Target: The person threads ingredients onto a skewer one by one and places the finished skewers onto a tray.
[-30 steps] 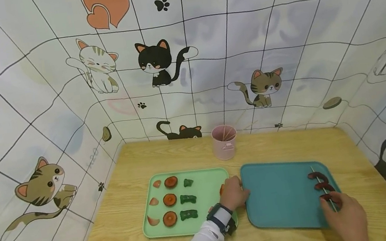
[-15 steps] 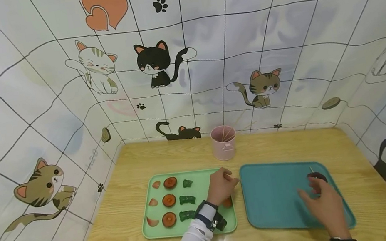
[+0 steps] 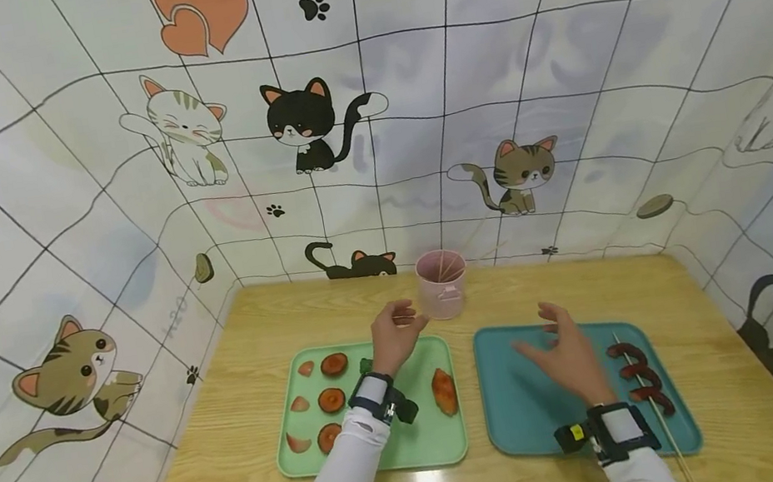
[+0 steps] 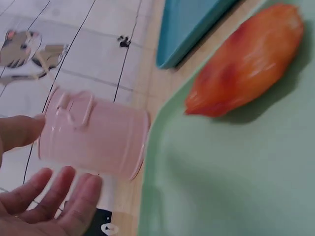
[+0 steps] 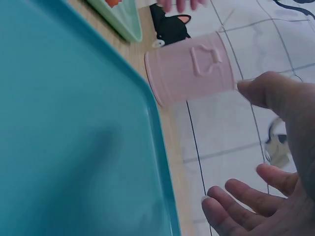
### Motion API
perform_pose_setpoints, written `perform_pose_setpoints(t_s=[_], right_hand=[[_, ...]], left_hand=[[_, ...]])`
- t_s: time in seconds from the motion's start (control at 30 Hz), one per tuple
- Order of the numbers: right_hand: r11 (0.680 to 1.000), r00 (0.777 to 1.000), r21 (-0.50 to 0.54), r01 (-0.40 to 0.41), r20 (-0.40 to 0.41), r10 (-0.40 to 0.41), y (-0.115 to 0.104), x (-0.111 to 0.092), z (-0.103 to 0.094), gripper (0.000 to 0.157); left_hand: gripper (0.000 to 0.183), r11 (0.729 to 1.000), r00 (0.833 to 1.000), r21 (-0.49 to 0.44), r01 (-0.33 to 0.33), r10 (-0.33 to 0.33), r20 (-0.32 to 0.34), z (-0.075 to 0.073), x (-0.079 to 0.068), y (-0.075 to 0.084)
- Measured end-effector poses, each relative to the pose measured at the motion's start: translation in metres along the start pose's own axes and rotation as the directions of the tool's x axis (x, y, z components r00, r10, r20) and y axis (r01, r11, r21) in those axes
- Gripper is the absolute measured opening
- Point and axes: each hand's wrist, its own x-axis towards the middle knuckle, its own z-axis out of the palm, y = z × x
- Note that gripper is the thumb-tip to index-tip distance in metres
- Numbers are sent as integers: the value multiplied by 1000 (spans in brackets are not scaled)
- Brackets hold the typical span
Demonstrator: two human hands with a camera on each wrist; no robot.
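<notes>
My left hand (image 3: pixel 396 339) hovers over the back of the green tray (image 3: pixel 419 448), nearest to a pink bucket (image 3: pixel 441 300). Its fingers are parted and hold nothing; in the left wrist view thumb and fingertips are short of the bucket (image 4: pixel 98 137). Thin wooden skewers (image 3: pixel 448 268) stand in the bucket. Over the blue tray (image 3: pixel 520 414) is my right hand (image 3: pixel 567 355), empty, with fingers spread and relaxed. On that tray's right side lies a skewer carrying three curved dark-red pieces (image 3: pixel 644 379), its stick end jutting past the front rim.
The green tray bears an orange-red tapered piece (image 3: pixel 444 392), brown round mushroom caps (image 3: pixel 332 400) and pinkish wedges (image 3: pixel 299 442). A green piece (image 3: pixel 366 365) shows beside my left wrist; my arm hides others. A cat-patterned wall covering (image 3: pixel 417 143) surrounds the table's back and sides.
My right hand has left the skewered pieces and moved left and away over the blue tray. My left hand has moved left and back from the orange-red piece, uncovering it.
</notes>
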Motion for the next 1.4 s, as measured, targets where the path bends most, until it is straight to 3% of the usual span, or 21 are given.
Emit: perform_pose_setpoints(t_s=[0.23,0.63,1.0,1.2,1.4], right_hand=[[999,999,53,-8,48,5,-17,43,30,103],[991,997,136,18,65,-27,-48,100,77,112],[969,998,238,65,-37,-58,-61,128,105,107],[967,997,244,69,-56,-57,-53,136,112,97],[965,996,249,78,-52,-67,-51,136,113,96]], left_hand=[[38,996,998,-83,-22,18,-54,-6,28,2],[33,964,993,-242,-114,104,-57,-4,55,9],[17,966,995,-247,-75,57,-80,4,58,12],[15,946,996,-317,-63,42,-73,4,57,12],[14,930,995,-360,-78,50,-87,4,56,13]])
